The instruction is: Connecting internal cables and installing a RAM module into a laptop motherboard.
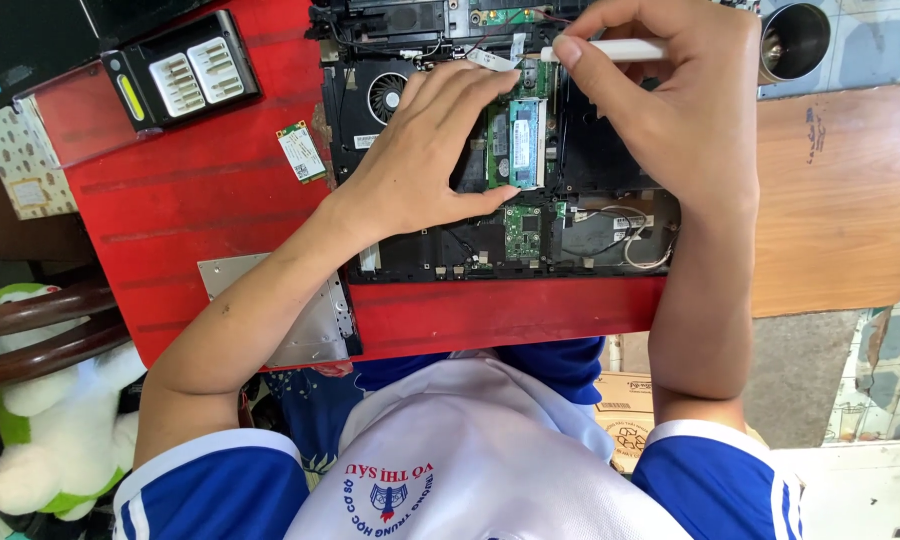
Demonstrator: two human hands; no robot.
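An opened black laptop base lies on a red table, its fan, boards and cables exposed. A green memory module sits in its slot at the middle. My left hand rests flat on the laptop, fingers beside the module's left edge and thumb below it. My right hand hovers over the right side of the laptop and pinches a thin white tool that points left toward the top of the module.
A black case of screwdriver bits stands open at the back left. A small green wireless card and a silver drive lie left of the laptop. A metal cup stands back right on a wooden surface.
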